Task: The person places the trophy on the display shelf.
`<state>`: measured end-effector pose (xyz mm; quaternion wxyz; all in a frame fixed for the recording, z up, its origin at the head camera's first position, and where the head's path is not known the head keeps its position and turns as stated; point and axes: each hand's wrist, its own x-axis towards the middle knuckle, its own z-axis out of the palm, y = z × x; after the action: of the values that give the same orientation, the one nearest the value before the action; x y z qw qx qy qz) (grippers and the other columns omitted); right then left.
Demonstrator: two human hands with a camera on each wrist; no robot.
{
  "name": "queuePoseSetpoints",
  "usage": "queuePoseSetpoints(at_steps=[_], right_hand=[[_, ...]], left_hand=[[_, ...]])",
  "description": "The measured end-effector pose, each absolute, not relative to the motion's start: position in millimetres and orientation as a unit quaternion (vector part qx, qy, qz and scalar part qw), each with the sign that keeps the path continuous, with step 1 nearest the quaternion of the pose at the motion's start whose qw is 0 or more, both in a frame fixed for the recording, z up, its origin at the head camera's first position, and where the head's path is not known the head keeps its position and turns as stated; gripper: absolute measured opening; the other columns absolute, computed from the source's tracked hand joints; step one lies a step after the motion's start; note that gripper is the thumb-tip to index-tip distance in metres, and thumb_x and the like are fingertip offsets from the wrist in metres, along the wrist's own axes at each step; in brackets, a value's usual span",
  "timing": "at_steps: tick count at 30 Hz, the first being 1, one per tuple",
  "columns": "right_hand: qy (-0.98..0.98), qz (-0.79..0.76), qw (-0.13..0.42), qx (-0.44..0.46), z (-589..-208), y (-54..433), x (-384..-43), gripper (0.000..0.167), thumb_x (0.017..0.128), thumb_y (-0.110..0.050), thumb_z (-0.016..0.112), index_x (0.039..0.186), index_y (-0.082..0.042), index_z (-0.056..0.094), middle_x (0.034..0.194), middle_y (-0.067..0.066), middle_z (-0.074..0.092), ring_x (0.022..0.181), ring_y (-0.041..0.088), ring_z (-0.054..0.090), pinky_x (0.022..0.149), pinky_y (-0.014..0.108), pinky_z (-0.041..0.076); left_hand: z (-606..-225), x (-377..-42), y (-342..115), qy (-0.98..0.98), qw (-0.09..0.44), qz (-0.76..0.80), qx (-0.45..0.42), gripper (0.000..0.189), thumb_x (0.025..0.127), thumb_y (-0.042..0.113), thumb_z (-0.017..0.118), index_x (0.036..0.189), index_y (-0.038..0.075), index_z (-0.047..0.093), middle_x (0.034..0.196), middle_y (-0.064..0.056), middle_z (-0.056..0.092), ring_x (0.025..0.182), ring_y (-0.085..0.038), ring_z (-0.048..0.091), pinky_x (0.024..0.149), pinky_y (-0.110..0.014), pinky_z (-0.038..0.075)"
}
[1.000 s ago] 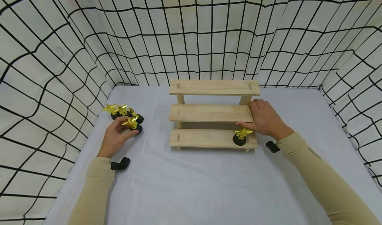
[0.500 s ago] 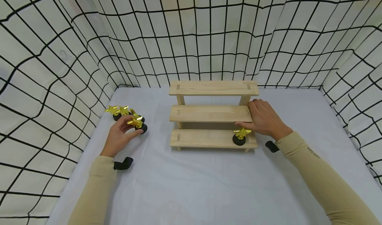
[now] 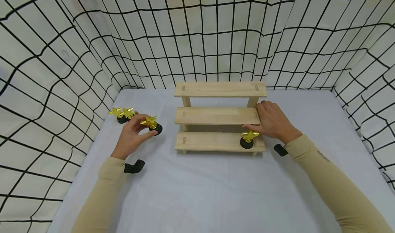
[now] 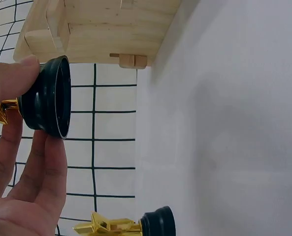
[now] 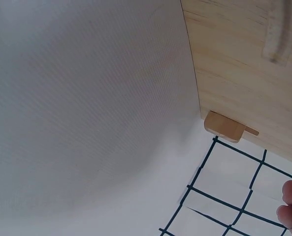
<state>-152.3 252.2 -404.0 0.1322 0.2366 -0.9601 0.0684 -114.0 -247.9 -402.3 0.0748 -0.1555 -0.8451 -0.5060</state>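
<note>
One trophy (image 3: 152, 125): my left grip (image 3: 132, 135) pinches it, shifted right.
Shelf (image 3: 216, 115): my right grip (image 3: 273, 120) holds it.
Sleeve lettering (image 3: 323, 156): unreadable.

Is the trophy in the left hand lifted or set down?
Lifted: the left wrist view shows the trophy, hollow underside visible, clear of the table.

"Where's your left hand?"

"My left hand (image 3: 134, 135) is well out to the left of the wooden stand (image 3: 216, 116), apart from it. My thumb (image 4: 17, 78) presses opposite my fingers (image 4: 53, 167) in a pinch, its tip toward the stand."

"And the right?"

"My right hand (image 3: 273, 121) grips the stand's right end, thumb pointing leftward across its front."

"Your arms?"

"My left forearm (image 3: 102, 193) reaches from the stand's front left, my right forearm (image 3: 330, 178) slants in from its front right."
</note>
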Motion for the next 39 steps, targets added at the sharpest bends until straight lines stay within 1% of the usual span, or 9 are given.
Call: queuePoseSetpoints(at_steps=[9, 15, 21, 27, 33, 39], right_hand=[[-0.962, 0.064, 0.129, 0.233, -404, 253, -152, 0.077, 0.080, -0.072, 0.072, 0.099, 0.002, 0.058, 0.079, 0.011, 0.055, 0.074, 0.025, 0.049, 0.067, 0.034, 0.039], [-0.960, 0.067, 0.137, 0.236, -405, 253, -152, 0.077, 0.079, -0.071, 0.074, 0.099, 0.002, 0.058, 0.078, 0.011, 0.055, 0.073, 0.025, 0.049, 0.066, 0.034, 0.039], [-0.959, 0.071, 0.139, 0.237, -406, 253, -152, 0.078, 0.080, -0.072, 0.072, 0.100, 0.003, 0.058, 0.079, 0.011, 0.055, 0.074, 0.026, 0.050, 0.067, 0.035, 0.039], [-0.957, 0.073, 0.143, 0.241, -406, 253, -152, 0.079, 0.080, -0.073, 0.072, 0.100, 0.002, 0.058, 0.079, 0.011, 0.055, 0.073, 0.026, 0.049, 0.067, 0.035, 0.039], [-0.956, 0.075, 0.145, 0.243, -406, 253, -152, 0.078, 0.079, -0.072, 0.072, 0.099, 0.002, 0.057, 0.078, 0.010, 0.054, 0.073, 0.025, 0.049, 0.066, 0.034, 0.039], [-0.956, 0.074, 0.144, 0.244, -406, 253, -153, 0.077, 0.079, -0.070, 0.074, 0.099, 0.003, 0.058, 0.078, 0.011, 0.055, 0.073, 0.026, 0.050, 0.067, 0.035, 0.040]], left_hand=[[-400, -114, -231, -0.833, 0.049, -0.521, -0.178, 0.052, 0.084, -0.001, 0.083, 0.129, 0.003, 0.058, 0.125, 0.014, 0.059, 0.112, 0.005, 0.062, 0.102, -0.006, 0.050], [-403, -114, -220, -0.833, 0.033, -0.517, -0.194, 0.052, 0.083, 0.000, 0.084, 0.128, 0.005, 0.059, 0.126, 0.002, 0.061, 0.112, 0.004, 0.061, 0.103, -0.007, 0.050], [-406, -112, -210, -0.839, 0.025, -0.507, -0.199, 0.052, 0.083, 0.001, 0.084, 0.128, 0.005, 0.058, 0.125, -0.003, 0.060, 0.111, 0.006, 0.060, 0.103, -0.006, 0.050], [-410, -110, -202, -0.835, 0.016, -0.509, -0.210, 0.052, 0.083, 0.000, 0.084, 0.128, 0.005, 0.058, 0.123, -0.007, 0.061, 0.110, 0.006, 0.061, 0.103, -0.007, 0.050], [-414, -108, -195, -0.829, 0.009, -0.515, -0.219, 0.053, 0.083, -0.001, 0.084, 0.128, 0.005, 0.058, 0.124, -0.008, 0.062, 0.111, 0.004, 0.061, 0.103, -0.009, 0.051], [-420, -108, -189, -0.826, 0.000, -0.514, -0.229, 0.055, 0.082, -0.001, 0.084, 0.130, 0.006, 0.058, 0.124, -0.009, 0.064, 0.110, 0.005, 0.062, 0.102, -0.011, 0.053]])
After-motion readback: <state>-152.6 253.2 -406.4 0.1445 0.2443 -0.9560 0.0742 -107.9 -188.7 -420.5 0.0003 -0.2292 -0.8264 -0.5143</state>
